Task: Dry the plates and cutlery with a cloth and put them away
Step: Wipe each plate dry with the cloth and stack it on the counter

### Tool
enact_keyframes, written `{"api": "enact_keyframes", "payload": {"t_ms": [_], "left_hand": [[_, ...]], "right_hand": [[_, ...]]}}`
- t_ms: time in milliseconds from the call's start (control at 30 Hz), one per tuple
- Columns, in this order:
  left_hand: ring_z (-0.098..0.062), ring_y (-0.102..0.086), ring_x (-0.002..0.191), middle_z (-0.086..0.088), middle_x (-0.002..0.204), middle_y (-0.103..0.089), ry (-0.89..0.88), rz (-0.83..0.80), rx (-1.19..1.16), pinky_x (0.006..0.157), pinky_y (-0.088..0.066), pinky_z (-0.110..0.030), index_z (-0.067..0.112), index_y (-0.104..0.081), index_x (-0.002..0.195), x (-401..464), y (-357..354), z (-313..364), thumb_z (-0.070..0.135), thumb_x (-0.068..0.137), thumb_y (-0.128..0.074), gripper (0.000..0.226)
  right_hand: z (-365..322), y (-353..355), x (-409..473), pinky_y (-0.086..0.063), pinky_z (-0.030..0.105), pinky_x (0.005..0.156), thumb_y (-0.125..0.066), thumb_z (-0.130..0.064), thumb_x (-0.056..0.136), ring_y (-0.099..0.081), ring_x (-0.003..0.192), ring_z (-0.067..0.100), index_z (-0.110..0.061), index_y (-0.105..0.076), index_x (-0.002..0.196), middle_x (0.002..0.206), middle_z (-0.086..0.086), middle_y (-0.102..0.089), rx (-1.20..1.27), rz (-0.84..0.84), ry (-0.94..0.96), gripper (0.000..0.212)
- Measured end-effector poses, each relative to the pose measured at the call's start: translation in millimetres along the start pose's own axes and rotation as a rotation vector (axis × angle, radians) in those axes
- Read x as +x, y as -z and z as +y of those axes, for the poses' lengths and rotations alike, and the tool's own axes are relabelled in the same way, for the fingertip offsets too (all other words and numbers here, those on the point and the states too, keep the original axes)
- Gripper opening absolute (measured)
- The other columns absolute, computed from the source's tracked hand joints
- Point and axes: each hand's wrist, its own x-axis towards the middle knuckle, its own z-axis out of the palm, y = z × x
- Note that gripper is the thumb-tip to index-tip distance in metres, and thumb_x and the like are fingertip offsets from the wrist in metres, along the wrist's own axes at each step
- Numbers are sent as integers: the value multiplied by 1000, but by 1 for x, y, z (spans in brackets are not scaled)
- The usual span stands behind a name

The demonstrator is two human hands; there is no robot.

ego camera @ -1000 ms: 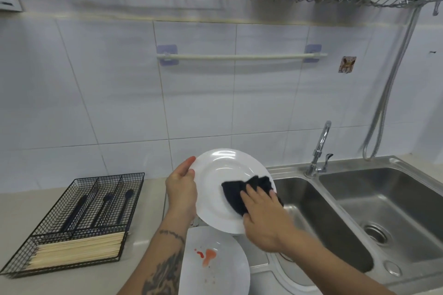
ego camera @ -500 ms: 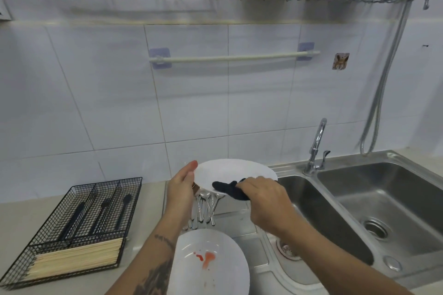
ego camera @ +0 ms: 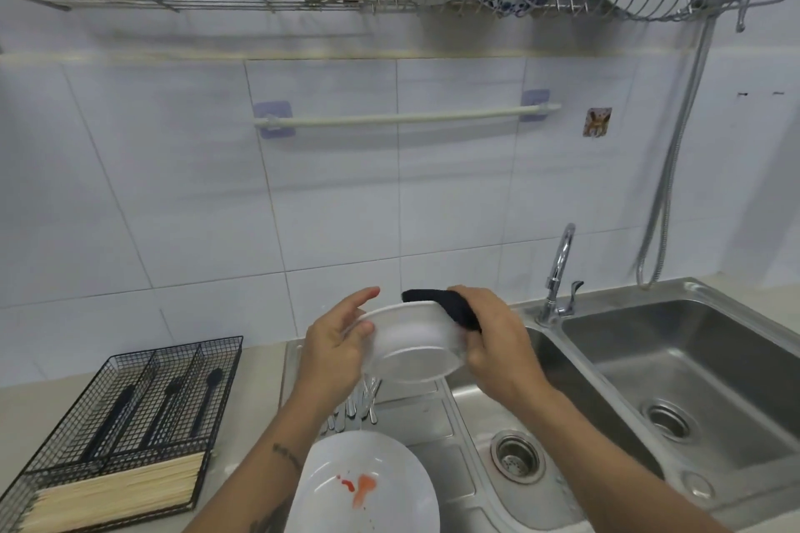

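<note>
White plate [ego camera: 411, 344], underside toward the camera, is held above the sink edge: left hand [ego camera: 333, 353] grips its nine o'clock rim, right hand [ego camera: 493, 338] presses a black cloth [ego camera: 450, 307] at two o'clock.

No words, numbers or brand marks can be read anywhere in the head view. The small square sticker [ego camera: 597, 122] on the white tiled wall [ego camera: 329, 186] carries only a blurred brownish picture, and the dark tattoo marks [ego camera: 286, 455] on the left forearm are too small to read.
</note>
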Motion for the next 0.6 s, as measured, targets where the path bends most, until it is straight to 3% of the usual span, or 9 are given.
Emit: {"api": "enact_keyframes", "payload": {"t_ms": [100, 167, 267, 367, 433, 500, 600], "left_hand": [[-3, -64, 78, 6, 92, -72, 21, 24, -48, 73, -48, -12, 36, -70, 114, 0, -14, 2, -1, 95, -56, 45], [-7, -64, 72, 2, 85, -72, 28, 39, -68, 69, -51, -16, 34, -70, 115, -1, -22, 4, -2, 95, -55, 43], [-25, -61, 75, -13, 83, -69, 72, 47, -110, 73, -56, -36, 39, -68, 113, 2, -32, 5, 1, 97, -53, 44], [-16, -56, 72, -7, 80, -66, 73, 62, -120, 69, -50, -26, 40, -68, 112, 6, -37, 9, 4, 98, -52, 42], [-8, -49, 61, 0, 65, -57, 75, 59, -150, 63, -46, -21, 37, -68, 114, 7, -36, 13, 1, 96, -53, 43], [-6, -46, 58, 8, 62, -53, 93, 52, -195, 64, -43, -19, 38, -68, 112, 7, -35, 18, 0, 95, -54, 44], [-12, -62, 74, -1, 85, -69, 107, 55, -236, 76, -53, -27, 39, -70, 113, 7, -33, 23, 3, 96, -55, 42]], "right_hand": [[-5, -15, -24, -27, 28, 115, -41, 8, 70, -35, 137, 10, -23, -48, 139, 147, -9, -42, 49, 177, -90, 76], [-9, -26, -39, -15, 23, 118, -36, 3, 70, -23, 144, 10, -24, -43, 143, 154, -11, -30, 43, 161, -84, 78], [-13, -36, -49, -17, 36, 119, -42, -4, 78, -16, 146, 15, -25, -36, 147, 158, -10, -20, -17, 53, 21, 73], [-14, -28, -40, -17, 44, 118, -52, -30, 84, -14, 145, 22, -28, -30, 146, 158, -2, -14, -156, 19, 68, 66], [-14, -18, -27, -12, 46, 117, -52, -41, 84, -9, 145, 27, -33, -27, 143, 159, 1, -9, -208, 39, 44, 65], [-11, -9, -15, -9, 47, 118, -50, -39, 84, -7, 146, 27, -35, -24, 144, 159, 1, -8, -167, 76, 15, 65], [-3, -4, -9, -12, 47, 119, -43, -34, 87, -3, 148, 21, -41, -14, 150, 161, -5, -6, -38, 105, -72, 69]]}}
